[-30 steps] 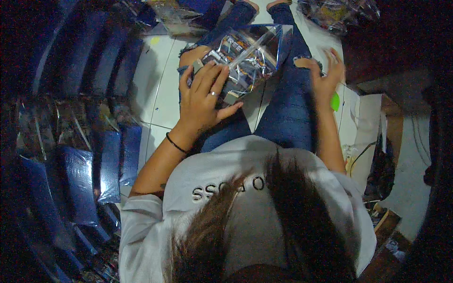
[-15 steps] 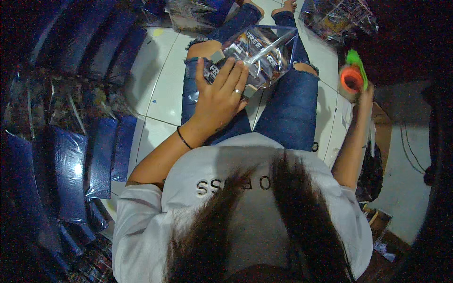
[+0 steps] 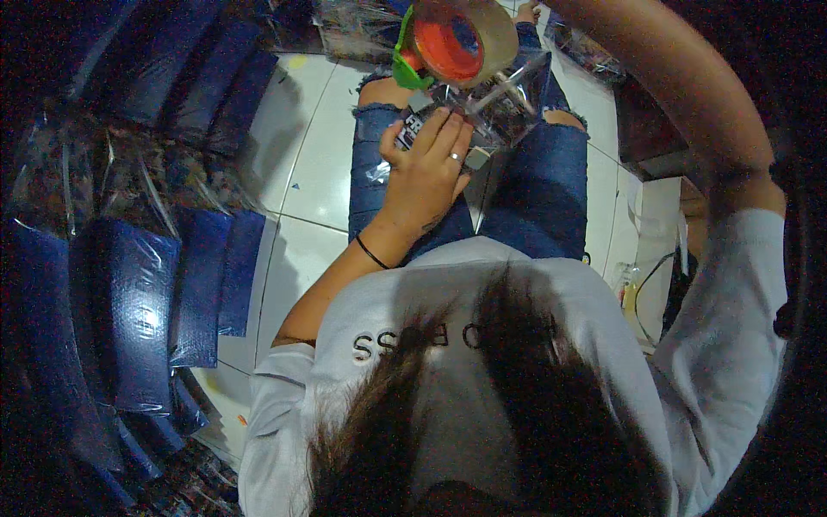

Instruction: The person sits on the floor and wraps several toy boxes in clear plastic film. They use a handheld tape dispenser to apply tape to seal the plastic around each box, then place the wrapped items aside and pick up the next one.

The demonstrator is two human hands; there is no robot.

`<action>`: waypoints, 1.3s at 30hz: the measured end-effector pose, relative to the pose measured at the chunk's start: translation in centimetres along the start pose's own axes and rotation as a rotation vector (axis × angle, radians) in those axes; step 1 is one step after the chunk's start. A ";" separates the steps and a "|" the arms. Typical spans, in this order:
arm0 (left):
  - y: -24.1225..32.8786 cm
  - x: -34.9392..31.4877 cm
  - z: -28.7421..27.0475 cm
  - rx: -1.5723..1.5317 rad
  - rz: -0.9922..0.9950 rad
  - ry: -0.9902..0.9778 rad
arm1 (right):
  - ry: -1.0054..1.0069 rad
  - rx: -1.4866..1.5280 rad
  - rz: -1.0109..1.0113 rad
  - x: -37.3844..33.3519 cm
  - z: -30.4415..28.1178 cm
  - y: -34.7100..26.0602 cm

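Observation:
A clear plastic-wrapped pack [image 3: 514, 121] with dark printed contents rests across my thighs. My left hand [image 3: 431, 153] lies over its near left part, fingers extended and pressing on it, thumb spread to the side. Above the pack's far side hangs a tape dispenser [image 3: 508, 43] with a green body, an orange core and a tape roll, raised close to the view. It covers part of the pack. My right forearm arches in from the right and runs past the top edge, so the right hand itself is out of sight; the raised dispenser is held on that side.
Rows of blue plastic-wrapped packs [image 3: 142, 310] stand along the left. More wrapped packs [image 3: 362, 30] lie beyond my knees. White floor tiles [image 3: 314, 185] show around my legs. At the right is an open cardboard box [image 3: 668, 202].
My right arm has swung up and leftward from the right side, bringing the tape dispenser over the pack. My left hand stays on the pack, its fingers slightly more bent.

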State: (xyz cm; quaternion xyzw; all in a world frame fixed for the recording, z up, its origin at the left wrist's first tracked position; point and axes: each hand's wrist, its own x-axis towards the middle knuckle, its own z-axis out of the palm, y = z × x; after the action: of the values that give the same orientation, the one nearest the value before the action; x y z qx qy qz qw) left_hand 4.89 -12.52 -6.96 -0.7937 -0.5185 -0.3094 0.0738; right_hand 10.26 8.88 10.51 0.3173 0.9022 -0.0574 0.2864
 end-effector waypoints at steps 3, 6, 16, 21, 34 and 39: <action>0.1 -0.3 0.1 -0.056 -0.022 0.050 | -0.121 0.026 -0.175 2.6 -1.5 0.6; -0.2 -0.5 0.3 -0.070 -0.031 0.046 | -0.150 0.062 -0.319 0.0 -1.7 -1.5; -1.5 0.0 0.7 -0.181 -0.031 0.077 | 0.942 0.484 0.204 -20.0 21.4 -6.3; -1.3 0.0 0.7 -0.151 -0.047 0.095 | 0.950 0.624 0.190 -22.2 25.7 -10.7; -0.4 0.6 0.2 0.304 0.153 0.256 | 0.836 0.871 0.271 -17.8 29.2 -8.2; 2.9 -1.5 0.6 1.003 0.709 -0.608 | 1.532 1.287 0.701 -19.8 40.3 -1.0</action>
State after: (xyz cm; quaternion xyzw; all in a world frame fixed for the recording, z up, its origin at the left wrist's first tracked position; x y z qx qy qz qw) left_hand 7.28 -14.77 -7.65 -0.8370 -0.3055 0.2476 0.3805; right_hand 41.59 -14.13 -12.02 0.6031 0.4998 -0.2233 -0.5801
